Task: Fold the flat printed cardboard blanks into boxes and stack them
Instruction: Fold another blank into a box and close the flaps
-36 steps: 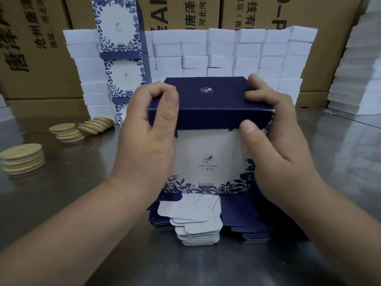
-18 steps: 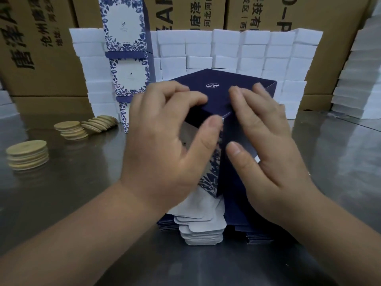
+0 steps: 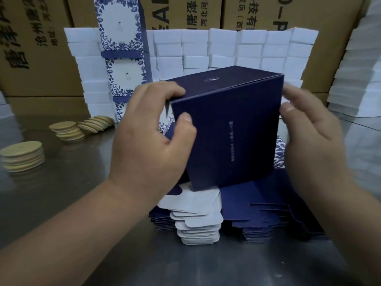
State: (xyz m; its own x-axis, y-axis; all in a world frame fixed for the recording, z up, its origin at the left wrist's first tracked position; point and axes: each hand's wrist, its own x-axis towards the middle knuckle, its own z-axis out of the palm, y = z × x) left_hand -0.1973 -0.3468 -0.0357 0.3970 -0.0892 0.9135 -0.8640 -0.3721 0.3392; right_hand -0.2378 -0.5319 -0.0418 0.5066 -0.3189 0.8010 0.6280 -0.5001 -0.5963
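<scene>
Left hand (image 3: 150, 139) grips the navy box (image 3: 231, 131) at its left corner, thumb on the front. The blurred right hand (image 3: 309, 137) clasps its right edge. The box tilts mid-frame, hiding part of the flat blanks (image 3: 268, 211) below. Finished boxes (image 3: 121, 48) stand upper left, and round discs (image 3: 22, 155) lie at the left edge.

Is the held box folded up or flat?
Folded up: the box shows a closed top and side panel meeting at a crease.

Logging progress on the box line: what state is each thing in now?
Navy box: folded, top closed, tilted, held over the blanks.
Left hand: grips the box's left corner.
Right hand: holds its right edge.
Flat blanks: unfolded, piled.
Finished boxes: stacked in a column.
Round discs: stacked, one stack fanned.
</scene>
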